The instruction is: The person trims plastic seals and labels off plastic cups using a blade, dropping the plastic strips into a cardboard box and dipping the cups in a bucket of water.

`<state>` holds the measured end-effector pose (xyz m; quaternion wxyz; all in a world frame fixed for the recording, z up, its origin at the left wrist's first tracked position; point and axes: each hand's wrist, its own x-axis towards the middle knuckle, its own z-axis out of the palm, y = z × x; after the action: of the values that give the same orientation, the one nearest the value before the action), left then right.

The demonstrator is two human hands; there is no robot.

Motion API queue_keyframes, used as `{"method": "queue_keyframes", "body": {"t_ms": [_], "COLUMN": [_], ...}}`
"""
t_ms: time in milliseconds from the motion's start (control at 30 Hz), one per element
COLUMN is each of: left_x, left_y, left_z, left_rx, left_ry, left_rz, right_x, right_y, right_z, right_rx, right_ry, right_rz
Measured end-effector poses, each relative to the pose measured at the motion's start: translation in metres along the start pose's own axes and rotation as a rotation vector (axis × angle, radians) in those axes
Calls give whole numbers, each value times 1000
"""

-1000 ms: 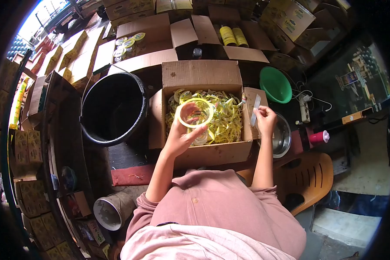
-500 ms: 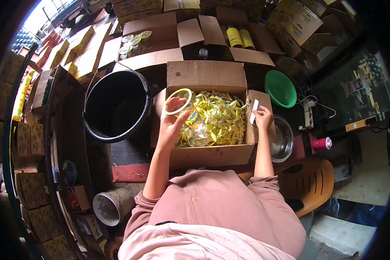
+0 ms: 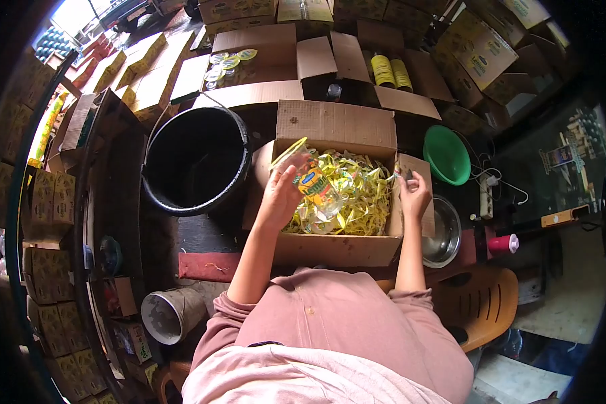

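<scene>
My left hand [image 3: 279,200] is wrapped round a clear plastic cup [image 3: 314,188] with a yellow rim and a printed lemon label. The cup is tilted, its rim to the upper left, over an open cardboard box [image 3: 337,126]. Yellow and clear shredded strips [image 3: 363,195] fill that box. At the box's right side, my right hand [image 3: 415,195] has thumb and fingers pinched together beside the right flap. What it holds is too small to make out here.
A black bucket [image 3: 196,161] stands left of the box. On the right are a green bowl [image 3: 447,155], a metal bowl [image 3: 442,236], a power strip [image 3: 485,196] and an orange chair [image 3: 481,303]. Behind, one box holds lidded cups [image 3: 230,62], another yellow rolls [image 3: 382,71].
The cup has tipped from mouth-up to lying more on its side, label now showing. The pale flat strip seen earlier in my right hand no longer shows clearly. The view has shifted slightly.
</scene>
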<state>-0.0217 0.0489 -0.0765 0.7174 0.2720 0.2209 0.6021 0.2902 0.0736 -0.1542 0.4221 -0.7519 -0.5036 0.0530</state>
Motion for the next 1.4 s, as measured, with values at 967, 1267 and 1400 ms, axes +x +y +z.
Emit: {"method": "queue_keyframes", "body": {"t_ms": [967,1267,1400], "left_x": [-130,-102,-78], "left_y": [122,146,157], "left_z": [-46,-90,-102], "left_rx": [541,324,517], "left_ry": [-480,259,506], "left_rz": [-237,555,676], "right_x": [-55,-63,-71], "right_y": [-337,-322,-323], "right_z": [86,92,77], "right_rx": [134,217,460], "right_ry": [-724,-727,-662], "right_rz": [-1159,-1128,-900]}}
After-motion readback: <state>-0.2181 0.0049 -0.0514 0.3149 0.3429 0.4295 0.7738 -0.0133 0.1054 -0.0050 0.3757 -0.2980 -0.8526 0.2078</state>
